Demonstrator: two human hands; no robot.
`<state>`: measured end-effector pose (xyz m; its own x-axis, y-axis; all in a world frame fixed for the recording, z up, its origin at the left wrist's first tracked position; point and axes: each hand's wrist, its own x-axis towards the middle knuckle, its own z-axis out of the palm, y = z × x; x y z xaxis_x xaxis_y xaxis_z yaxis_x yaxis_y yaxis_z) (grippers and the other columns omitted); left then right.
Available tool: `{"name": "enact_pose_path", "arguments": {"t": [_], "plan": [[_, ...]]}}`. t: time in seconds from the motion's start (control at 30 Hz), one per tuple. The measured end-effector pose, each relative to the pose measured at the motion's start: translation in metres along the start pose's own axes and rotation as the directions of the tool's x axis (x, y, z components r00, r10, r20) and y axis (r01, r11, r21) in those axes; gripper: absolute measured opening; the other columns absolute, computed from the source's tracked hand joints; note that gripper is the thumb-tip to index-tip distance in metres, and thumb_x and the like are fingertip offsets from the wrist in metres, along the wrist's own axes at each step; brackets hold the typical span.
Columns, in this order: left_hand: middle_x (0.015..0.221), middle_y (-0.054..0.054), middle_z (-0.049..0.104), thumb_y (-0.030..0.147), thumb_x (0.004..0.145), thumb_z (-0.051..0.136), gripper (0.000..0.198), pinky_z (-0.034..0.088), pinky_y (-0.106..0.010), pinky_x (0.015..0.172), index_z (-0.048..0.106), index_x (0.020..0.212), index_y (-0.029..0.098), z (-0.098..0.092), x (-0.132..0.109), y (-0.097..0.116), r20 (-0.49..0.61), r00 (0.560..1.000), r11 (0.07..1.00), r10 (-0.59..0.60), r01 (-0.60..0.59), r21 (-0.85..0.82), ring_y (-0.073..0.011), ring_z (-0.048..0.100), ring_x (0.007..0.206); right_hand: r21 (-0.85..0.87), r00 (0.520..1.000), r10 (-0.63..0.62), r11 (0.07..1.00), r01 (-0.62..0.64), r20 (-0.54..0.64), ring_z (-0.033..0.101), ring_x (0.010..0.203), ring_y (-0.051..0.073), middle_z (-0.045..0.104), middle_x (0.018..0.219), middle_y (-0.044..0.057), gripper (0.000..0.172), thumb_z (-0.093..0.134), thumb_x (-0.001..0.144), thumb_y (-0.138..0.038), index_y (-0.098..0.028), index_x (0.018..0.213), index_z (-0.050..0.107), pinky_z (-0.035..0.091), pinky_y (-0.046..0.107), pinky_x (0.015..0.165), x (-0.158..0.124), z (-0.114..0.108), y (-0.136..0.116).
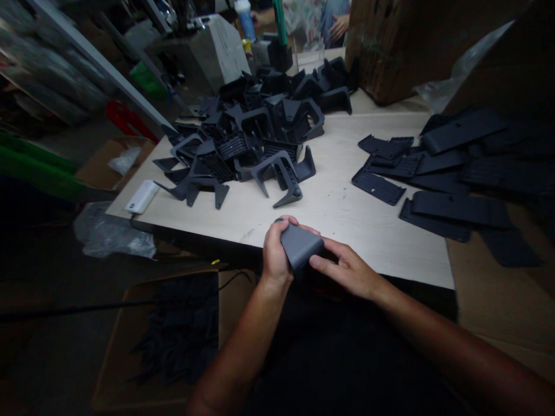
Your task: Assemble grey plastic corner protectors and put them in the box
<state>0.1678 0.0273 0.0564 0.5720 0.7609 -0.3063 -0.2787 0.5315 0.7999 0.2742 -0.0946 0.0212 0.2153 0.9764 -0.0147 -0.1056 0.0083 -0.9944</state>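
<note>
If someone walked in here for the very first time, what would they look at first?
Probably the big jumbled pile of dark parts across the far side of the pale table. Next might come the smooth grey piece in the left hand and right hand, at the table's near edge. Flat dark panels overlap over on the right.

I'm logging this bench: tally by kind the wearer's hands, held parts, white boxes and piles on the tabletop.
Left hand plus right hand: 2
Held grey part: 1
White box: 1
Bracket pile: 1
Flat-panel pile: 1
Total: 6
</note>
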Motion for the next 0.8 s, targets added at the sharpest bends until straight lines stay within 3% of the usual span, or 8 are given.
{"name": "enact_pose_path", "arguments": {"t": [0.17,0.27,0.37,0.47,0.53,0.63,0.73,0.8], "plan": [[0.070,-0.006,0.075,0.035,0.080,0.060,0.015,0.058,-0.037,0.076,0.060,0.084,0.021,-0.011,0.008,0.006,-0.060,0.993,0.984,-0.105,0.095,-0.151,-0.0256,0.075,0.075,0.032,0.998,0.035,0.999,-0.036,0.051,0.070,0.112,0.023,0.078,0.118,0.004,0.033,0.067,0.100,-0.044,-0.025,0.125,0.077,0.053,0.036,0.102,-0.003,-0.011,0.008],[0.070,-0.005,0.072,0.040,0.081,0.061,0.022,0.055,-0.034,0.075,0.065,0.083,0.019,-0.022,0.015,-0.003,-0.091,0.979,0.976,-0.185,0.172,-0.136,-0.0222,0.071,0.071,0.089,0.997,0.077,0.993,-0.078,0.020,0.073,0.105,0.023,0.080,0.110,0.004,0.032,0.070,0.098,-0.047,-0.025,0.118,0.080,0.055,0.035,0.096,-0.005,-0.015,0.007],[0.070,-0.002,0.067,0.046,0.084,0.062,0.029,0.049,-0.028,0.068,0.068,0.079,0.018,-0.037,0.019,-0.014,-0.143,0.989,0.988,-0.025,0.046,0.145,-0.0175,0.062,0.066,0.096,0.993,0.113,0.990,-0.108,-0.040,0.074,0.096,0.023,0.081,0.103,0.004,0.032,0.072,0.095,-0.049,-0.024,0.113,0.083,0.056,0.032,0.087,-0.007,-0.022,-0.003],[0.075,0.000,0.066,0.043,0.088,0.066,0.026,0.044,-0.026,0.067,0.071,0.080,0.019,-0.051,0.017,-0.015,-0.041,0.988,0.900,0.149,-0.118,0.419,-0.0165,0.057,0.071,0.044,0.988,0.137,0.990,-0.134,-0.075,0.072,0.087,0.022,0.081,0.096,0.005,0.033,0.073,0.095,-0.051,-0.022,0.106,0.084,0.055,0.030,0.076,-0.011,-0.032,-0.015],[0.078,-0.001,0.065,0.047,0.093,0.062,0.031,0.042,-0.027,0.067,0.073,0.084,0.019,-0.055,0.012,-0.011,0.082,0.992,0.858,0.092,-0.121,0.499,-0.0169,0.055,0.072,-0.017,0.986,0.153,0.988,-0.154,-0.072,0.071,0.084,0.021,0.081,0.095,0.005,0.035,0.072,0.095,-0.052,-0.021,0.102,0.085,0.053,0.029,0.071,-0.013,-0.036,-0.020],[0.069,0.000,0.058,0.057,0.095,0.057,0.043,0.036,-0.028,0.059,0.070,0.082,0.019,-0.054,0.005,-0.002,0.243,0.962,0.822,-0.124,-0.037,0.568,-0.0156,0.048,0.063,-0.083,0.985,0.158,0.983,-0.164,-0.067,0.070,0.079,0.021,0.080,0.091,0.006,0.038,0.071,0.094,-0.054,-0.019,0.092,0.084,0.051,0.028,0.067,-0.012,-0.037,-0.020],[0.060,0.004,0.044,0.059,0.088,0.068,0.046,0.028,-0.027,0.053,0.058,0.067,0.019,-0.049,0.002,0.003,0.306,0.905,0.796,-0.295,0.056,0.602,-0.0117,0.036,0.053,-0.080,0.984,0.152,0.984,-0.160,-0.094,0.070,0.076,0.021,0.079,0.085,0.006,0.041,0.070,0.093,-0.057,-0.018,0.089,0.083,0.052,0.029,0.065,-0.007,-0.038,-0.018],[0.059,0.005,0.039,0.057,0.085,0.074,0.048,0.025,-0.026,0.053,0.052,0.064,0.020,-0.048,0.003,0.003,0.294,0.918,0.808,-0.265,0.045,0.588,-0.0103,0.032,0.053,-0.127,0.979,0.080,0.986,-0.105,-0.185,0.073,0.086,0.024,0.081,0.094,0.006,0.038,0.070,0.094,-0.056,-0.020,0.098,0.084,0.056,0.033,0.075,-0.005,-0.042,-0.018]]}}
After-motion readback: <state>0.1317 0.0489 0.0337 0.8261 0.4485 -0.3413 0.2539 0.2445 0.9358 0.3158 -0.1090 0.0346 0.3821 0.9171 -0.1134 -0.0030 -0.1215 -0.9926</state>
